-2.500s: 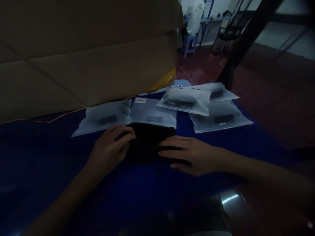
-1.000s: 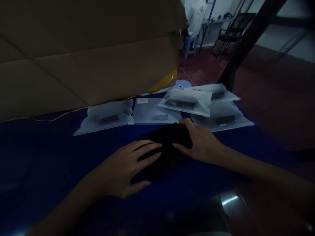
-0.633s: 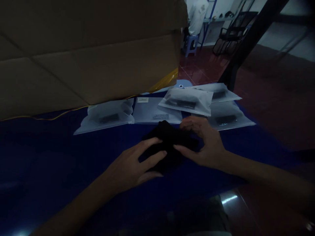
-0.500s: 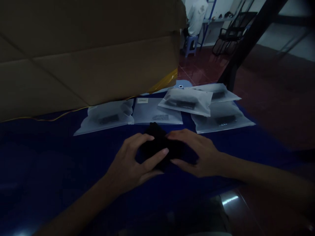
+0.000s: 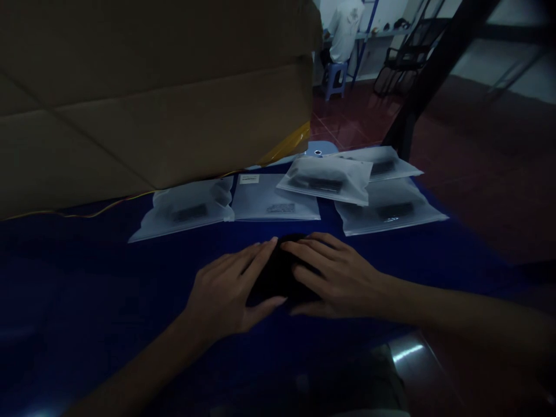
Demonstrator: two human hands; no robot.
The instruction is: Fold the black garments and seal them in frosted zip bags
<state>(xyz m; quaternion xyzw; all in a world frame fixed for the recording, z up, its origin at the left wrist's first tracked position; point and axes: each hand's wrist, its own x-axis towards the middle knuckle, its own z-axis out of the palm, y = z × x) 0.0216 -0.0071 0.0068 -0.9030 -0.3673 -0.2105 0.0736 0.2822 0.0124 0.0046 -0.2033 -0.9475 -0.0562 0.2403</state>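
Observation:
A dark, soft-looking black bundle (image 5: 278,275), perhaps folded cloth, lies on the blue table surface (image 5: 130,301); poor light hides its details. Along its left side rests my left hand (image 5: 230,286), fingers stretched out and thumb apart at the near edge. My right hand (image 5: 336,275) lies over its right side with spread fingers. Both hands touch the bundle and neither is closed round it. Just beyond is a flat translucent pouch (image 5: 256,202) with a white label and printed text.
Filled pouches lie at left (image 5: 186,205) and right (image 5: 393,208), with another pouch (image 5: 328,176) overlapping at the back. A large cardboard box (image 5: 195,121) stands behind, a thin yellow cord at its base. A dark slanted post (image 5: 434,75) rises right; a person (image 5: 345,29) sits far off.
My fingers have straightened and now lie flatter on the black bundle. The bundle looks more compact, and its part that stuck out at the far side no longer shows.

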